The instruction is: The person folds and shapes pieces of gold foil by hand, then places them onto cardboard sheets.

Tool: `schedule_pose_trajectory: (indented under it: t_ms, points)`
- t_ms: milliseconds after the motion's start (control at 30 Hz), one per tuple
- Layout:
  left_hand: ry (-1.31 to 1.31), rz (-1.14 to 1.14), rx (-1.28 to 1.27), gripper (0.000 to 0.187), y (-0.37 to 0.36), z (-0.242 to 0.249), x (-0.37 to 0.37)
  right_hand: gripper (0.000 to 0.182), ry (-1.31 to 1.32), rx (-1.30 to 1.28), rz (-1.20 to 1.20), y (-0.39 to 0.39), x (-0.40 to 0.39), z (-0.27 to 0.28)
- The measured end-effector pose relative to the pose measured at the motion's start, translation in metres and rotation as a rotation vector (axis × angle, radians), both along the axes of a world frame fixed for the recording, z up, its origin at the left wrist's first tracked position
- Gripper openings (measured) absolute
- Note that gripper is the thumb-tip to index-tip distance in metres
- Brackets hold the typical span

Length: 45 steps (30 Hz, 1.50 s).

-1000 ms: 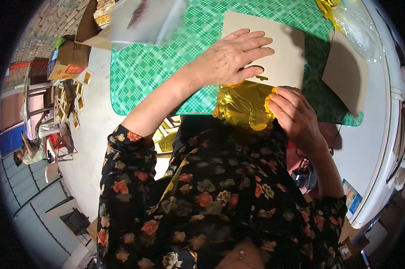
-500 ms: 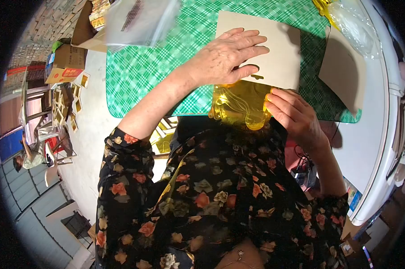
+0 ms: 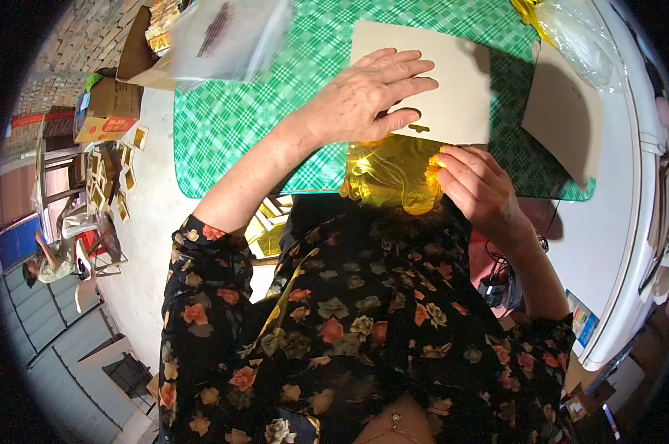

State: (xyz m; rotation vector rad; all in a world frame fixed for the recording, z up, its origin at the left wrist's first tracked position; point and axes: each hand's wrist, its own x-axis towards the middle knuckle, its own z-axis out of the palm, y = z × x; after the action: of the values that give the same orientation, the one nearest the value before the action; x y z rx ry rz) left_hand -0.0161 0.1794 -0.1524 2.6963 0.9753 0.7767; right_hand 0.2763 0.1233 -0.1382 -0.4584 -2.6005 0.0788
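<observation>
My left hand (image 3: 382, 92) lies flat on a pale card (image 3: 453, 89), its fingers spread toward the right. The card has a small hanger-shaped slot near its lower edge and rests on the green checked tablecloth (image 3: 238, 133). From under that edge a shiny gold foil piece (image 3: 394, 174) hangs over the table's near edge. My right hand (image 3: 471, 181) pinches the foil's right side, its fingertips close to the card's lower right corner.
A clear plastic bag (image 3: 227, 37) lies at the upper left, and another card (image 3: 564, 115) at the right. Clear wrapping (image 3: 582, 44) sits at the upper right. Cardboard boxes (image 3: 109, 107) stand at the left; a person (image 3: 53, 263) is farther off.
My right fingers have shifted slightly on the foil, whose right edge now looks more bunched. My left hand still lies on the card.
</observation>
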Motion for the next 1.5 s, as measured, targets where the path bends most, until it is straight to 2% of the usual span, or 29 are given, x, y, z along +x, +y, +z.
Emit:
schedule_pose_trajectory:
  t_ms: [133, 433, 767, 1367, 1500]
  points:
    - [-0.002, 0.001, -0.001, 0.05, 0.0, 0.001, 0.0, 0.02, -0.015, -0.059, -0.023, -0.002, 0.001, 0.001]
    - [0.007, 0.005, -0.005, 0.05, -0.001, 0.002, 0.0, 0.041, -0.062, -0.125, -0.018, -0.026, -0.009, 0.011]
    - [-0.013, -0.005, -0.016, 0.049, 0.0, 0.003, 0.0, 0.026, 0.076, -0.114, -0.084, -0.029, -0.009, -0.011]
    - [0.014, 0.006, -0.027, 0.049, -0.001, 0.006, 0.0, 0.026, 0.162, -0.065, -0.138, -0.03, -0.01, -0.014]
    - [0.01, 0.008, -0.024, 0.049, -0.002, 0.007, 0.0, 0.024, 0.204, -0.136, -0.147, -0.032, -0.009, -0.011]
